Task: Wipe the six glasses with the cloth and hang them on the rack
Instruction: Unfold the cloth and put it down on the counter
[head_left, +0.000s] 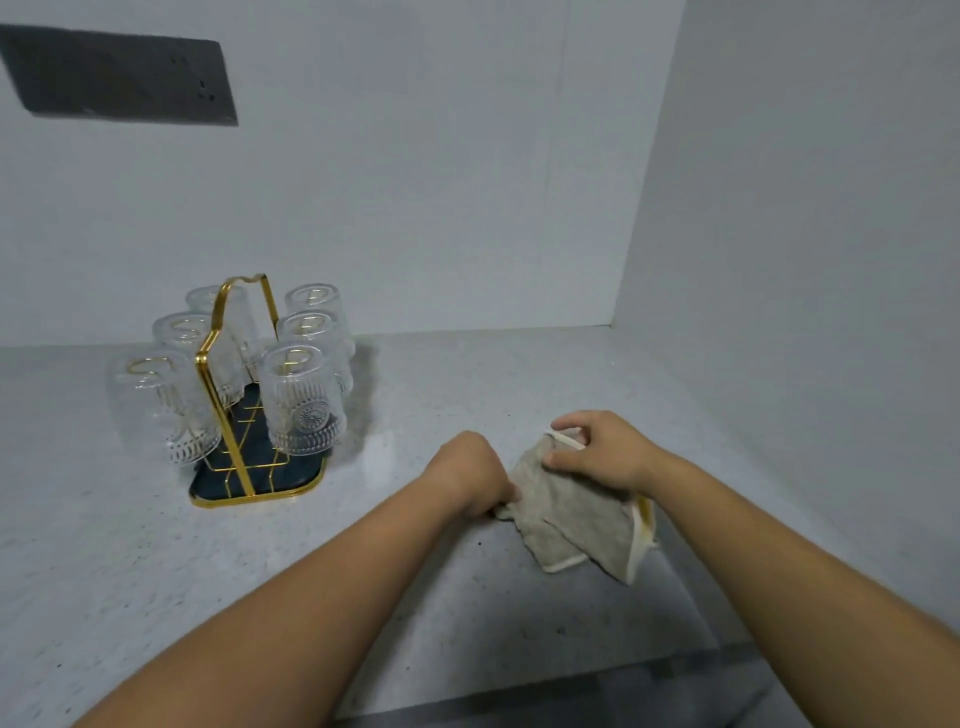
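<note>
Your left hand (467, 475) curls round the cloth's (576, 514) left end, and your right hand (597, 449) pinches its far edge between thumb and fingers, toward the bench's (104, 545) right edge. Six glasses (301, 400) hang upside down on the gold rack (208, 374) toward the back left

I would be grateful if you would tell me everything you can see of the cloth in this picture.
The cloth is soft-looking grey-beige fabric with a cream border, yellowish at its right edge. It is folded in layers and seems to rest on the speckled counter. The left hand grips its left end. The right hand pinches its far edge, with the thumb pressed on top.
</note>
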